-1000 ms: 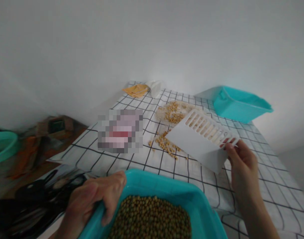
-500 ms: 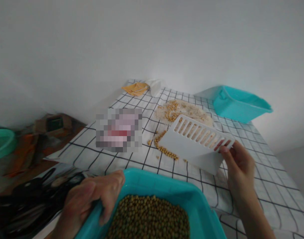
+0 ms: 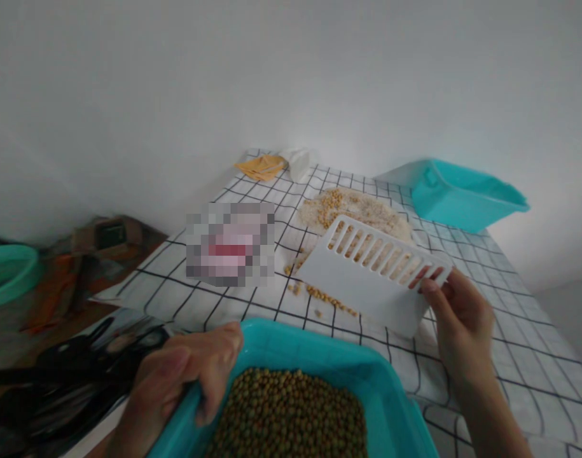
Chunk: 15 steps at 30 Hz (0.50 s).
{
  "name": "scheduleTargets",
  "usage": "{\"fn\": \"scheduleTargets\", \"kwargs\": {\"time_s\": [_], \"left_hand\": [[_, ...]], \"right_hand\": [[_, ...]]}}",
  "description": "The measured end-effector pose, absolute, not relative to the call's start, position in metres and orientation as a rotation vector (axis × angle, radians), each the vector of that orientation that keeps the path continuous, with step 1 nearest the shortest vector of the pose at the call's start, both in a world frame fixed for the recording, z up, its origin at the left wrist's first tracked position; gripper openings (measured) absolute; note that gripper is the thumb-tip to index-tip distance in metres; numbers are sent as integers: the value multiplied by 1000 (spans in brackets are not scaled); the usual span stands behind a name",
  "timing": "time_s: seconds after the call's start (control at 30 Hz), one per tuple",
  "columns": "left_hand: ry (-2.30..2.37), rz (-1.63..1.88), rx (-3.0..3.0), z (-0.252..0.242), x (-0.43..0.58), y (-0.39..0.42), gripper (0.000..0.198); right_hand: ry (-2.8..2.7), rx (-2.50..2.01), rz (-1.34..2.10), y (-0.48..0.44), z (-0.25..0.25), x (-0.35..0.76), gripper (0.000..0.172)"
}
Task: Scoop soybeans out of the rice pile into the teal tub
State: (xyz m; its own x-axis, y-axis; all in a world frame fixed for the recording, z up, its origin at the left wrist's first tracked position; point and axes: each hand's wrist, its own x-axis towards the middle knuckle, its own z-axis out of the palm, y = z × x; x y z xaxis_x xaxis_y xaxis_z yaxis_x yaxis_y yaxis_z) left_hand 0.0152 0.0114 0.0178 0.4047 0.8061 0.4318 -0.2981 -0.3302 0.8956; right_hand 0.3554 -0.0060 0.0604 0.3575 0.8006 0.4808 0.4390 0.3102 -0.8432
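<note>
My left hand (image 3: 180, 381) grips the near-left rim of a turquoise tub (image 3: 314, 359) filled with greenish-brown beans (image 3: 291, 413), thumb outside and fingers curled inside. My right hand (image 3: 460, 318) pinches the right end of a white slotted plastic scraper (image 3: 367, 280), whose lower edge rests on the checked tablecloth (image 3: 519, 356). A line of yellow soybeans (image 3: 329, 299) lies along the scraper's near edge. Behind it sits a patch of pale grains mixed with soybeans (image 3: 352, 207).
A second turquoise tub (image 3: 462, 194) stands at the far right by the wall. A yellow cloth (image 3: 262, 166) and a white wad lie at the far edge. A blurred card (image 3: 229, 243) lies left of the beans. Dark clutter and a green bowl (image 3: 7, 273) fill the left.
The scraper has slid left and toward me across the cloth, pushing the loose soybeans nearer the tub. My left hand has kept its grip on the rim.
</note>
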Motion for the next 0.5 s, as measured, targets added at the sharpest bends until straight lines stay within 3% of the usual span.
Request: {"fn": "scheduleTargets", "kwargs": {"time_s": [0.5], "left_hand": [[514,1180,1474,20,14,12,67]], "right_hand": [[-1166,-1316,449,1,55,364,14]]}}
